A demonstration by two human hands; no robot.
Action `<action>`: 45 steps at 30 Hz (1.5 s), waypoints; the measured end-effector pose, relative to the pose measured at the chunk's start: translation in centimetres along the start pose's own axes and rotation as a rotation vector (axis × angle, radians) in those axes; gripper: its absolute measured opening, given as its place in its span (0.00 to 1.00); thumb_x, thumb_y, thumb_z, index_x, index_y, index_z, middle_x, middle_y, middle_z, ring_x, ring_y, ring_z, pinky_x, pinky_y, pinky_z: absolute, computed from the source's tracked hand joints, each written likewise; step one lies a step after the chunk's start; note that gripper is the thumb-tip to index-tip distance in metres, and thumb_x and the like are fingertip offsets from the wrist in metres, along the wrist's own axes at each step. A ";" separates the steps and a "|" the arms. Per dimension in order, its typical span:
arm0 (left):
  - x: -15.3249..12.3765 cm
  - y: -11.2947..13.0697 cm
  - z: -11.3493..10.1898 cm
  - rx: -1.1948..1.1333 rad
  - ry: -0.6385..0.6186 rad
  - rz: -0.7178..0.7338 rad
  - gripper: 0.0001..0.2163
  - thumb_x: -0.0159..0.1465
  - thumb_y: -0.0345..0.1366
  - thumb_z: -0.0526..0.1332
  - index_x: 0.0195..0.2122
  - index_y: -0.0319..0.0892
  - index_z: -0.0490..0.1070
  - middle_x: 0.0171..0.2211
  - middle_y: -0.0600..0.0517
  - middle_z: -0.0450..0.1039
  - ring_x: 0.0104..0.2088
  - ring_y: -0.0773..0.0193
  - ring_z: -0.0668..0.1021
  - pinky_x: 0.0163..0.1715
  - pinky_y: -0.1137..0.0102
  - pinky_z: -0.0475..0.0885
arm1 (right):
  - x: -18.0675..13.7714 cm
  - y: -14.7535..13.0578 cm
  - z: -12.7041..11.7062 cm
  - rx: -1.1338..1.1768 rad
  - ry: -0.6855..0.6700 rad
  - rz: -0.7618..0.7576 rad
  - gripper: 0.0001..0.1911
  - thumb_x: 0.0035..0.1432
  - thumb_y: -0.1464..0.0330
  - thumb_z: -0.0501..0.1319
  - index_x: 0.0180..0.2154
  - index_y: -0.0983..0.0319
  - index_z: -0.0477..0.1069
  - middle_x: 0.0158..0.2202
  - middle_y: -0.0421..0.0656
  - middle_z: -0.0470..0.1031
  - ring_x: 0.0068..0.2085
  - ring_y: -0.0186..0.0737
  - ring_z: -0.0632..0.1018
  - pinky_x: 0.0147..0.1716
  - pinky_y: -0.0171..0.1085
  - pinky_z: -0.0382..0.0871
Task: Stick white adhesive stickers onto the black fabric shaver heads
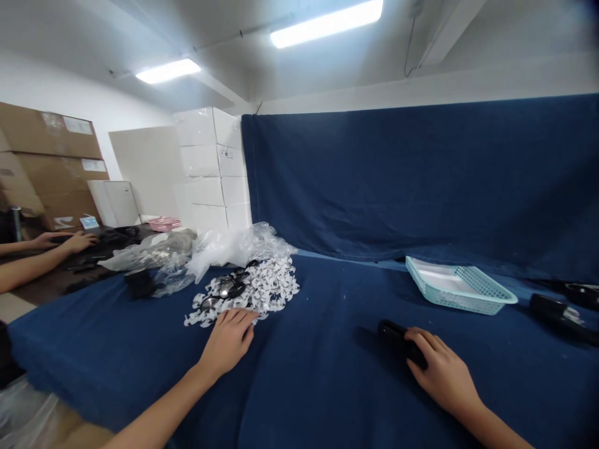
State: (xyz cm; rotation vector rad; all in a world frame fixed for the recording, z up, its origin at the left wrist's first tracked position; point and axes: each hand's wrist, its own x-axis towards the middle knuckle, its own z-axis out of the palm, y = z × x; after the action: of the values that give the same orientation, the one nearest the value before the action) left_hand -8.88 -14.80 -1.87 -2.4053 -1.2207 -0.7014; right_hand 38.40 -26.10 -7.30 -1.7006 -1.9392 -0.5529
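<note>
My left hand (229, 342) reaches to the near edge of a pile of small white plastic pieces (274, 284). Its fingers are extended with the thumb apart, and nothing shows held in it; the fingertips meet the pile's edge. Round black parts with a shiny surface (227, 288) lie among the white pieces. On the right, my right hand (442, 371) is closed around a smooth, elongated black plastic object (393, 332), whose far end sticks out past the fingers over the blue cloth. The hand hides the rest of that object.
A light-blue plastic basket (472, 299) stands at the back right, with black items (556, 315) beside it. Crumpled clear plastic bags (224, 252) lie behind the pile. At far left, another person's hands (77, 242) work at a dark table. Blue cloth (322, 368) covers my table.
</note>
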 end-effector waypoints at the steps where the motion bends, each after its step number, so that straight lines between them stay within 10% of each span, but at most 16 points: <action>1: 0.0 0.0 0.0 0.002 -0.001 -0.002 0.14 0.65 0.30 0.53 0.49 0.44 0.73 0.45 0.47 0.77 0.49 0.51 0.73 0.49 0.57 0.64 | 0.0 0.0 0.0 0.000 -0.001 -0.001 0.19 0.54 0.71 0.56 0.49 0.56 0.63 0.51 0.45 0.73 0.47 0.48 0.77 0.44 0.45 0.74; 34: -0.2 -1.1 0.4 -0.004 0.152 0.052 0.13 0.67 0.33 0.52 0.49 0.41 0.72 0.42 0.46 0.78 0.42 0.54 0.77 0.46 0.58 0.66 | 0.8 -1.1 -1.3 0.062 -0.004 0.038 0.20 0.51 0.76 0.55 0.46 0.56 0.64 0.51 0.45 0.73 0.47 0.47 0.77 0.46 0.45 0.73; 40: 1.2 1.0 -0.3 -0.360 0.234 -0.167 0.10 0.62 0.38 0.59 0.43 0.44 0.75 0.40 0.48 0.78 0.41 0.53 0.77 0.48 0.57 0.66 | 0.6 -0.6 -0.7 0.082 0.016 0.023 0.21 0.49 0.75 0.56 0.47 0.56 0.64 0.52 0.45 0.73 0.49 0.49 0.76 0.47 0.47 0.73; 45: 7.7 9.4 0.6 -1.119 0.136 -0.556 0.13 0.56 0.41 0.64 0.41 0.43 0.73 0.36 0.51 0.76 0.35 0.58 0.77 0.40 0.63 0.71 | 0.6 -0.7 -0.6 0.182 -0.005 0.067 0.24 0.49 0.75 0.56 0.49 0.55 0.64 0.54 0.45 0.71 0.53 0.48 0.74 0.51 0.47 0.70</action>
State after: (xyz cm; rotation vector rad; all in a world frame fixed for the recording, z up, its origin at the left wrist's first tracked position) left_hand 2.81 -14.86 1.24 -2.6550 -1.7480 -2.1421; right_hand 37.75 -26.06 -6.43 -1.6459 -1.8673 -0.3372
